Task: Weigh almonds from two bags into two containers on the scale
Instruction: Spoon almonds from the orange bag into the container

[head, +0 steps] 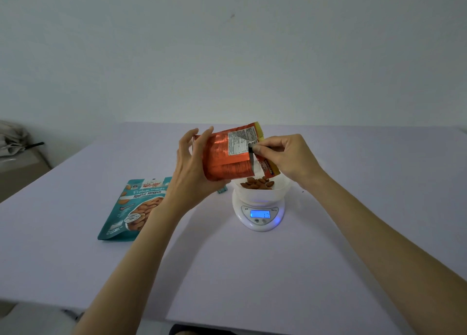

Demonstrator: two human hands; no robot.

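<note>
Pouring step: orange bag (222, 158) is up in the air, tipped on its side, mouth end pointing down toward 4 o'clock and hanging right over the white container (280, 188). Container sits on the scale (260, 223), table centre. Almonds (257, 183) already lie in a shallow heap in the container, well below the rim. Scale display (260, 214) is lit blue; digits look like 17 but are too blurry to be sure. Left hand (194, 168) wraps the bag's closed end from 9 o'clock, palm against the foil, fingers reaching up the far edge. Right hand (288, 155) comes in from 2 o'clock, thumb and fingertips pinching the torn flap at the mouth and holding it open. Teal bag (134, 208) of roasted almonds lies flat on the table (252, 271) at 9 o'clock from the scale, well apart, not touched. A small teal scrap (223, 190) peeks out under the left hand, just beside the scale; can't tell what it is. A second container doesn't show. To do this well, I'd say: keep the mouth low over the bowl, tip with the left hand only in small amounts, use the right pinch to narrow the opening so nuts come singly, watch the display, level the bag early. Avoid touching container or scale, which would throw off the reading.
</note>
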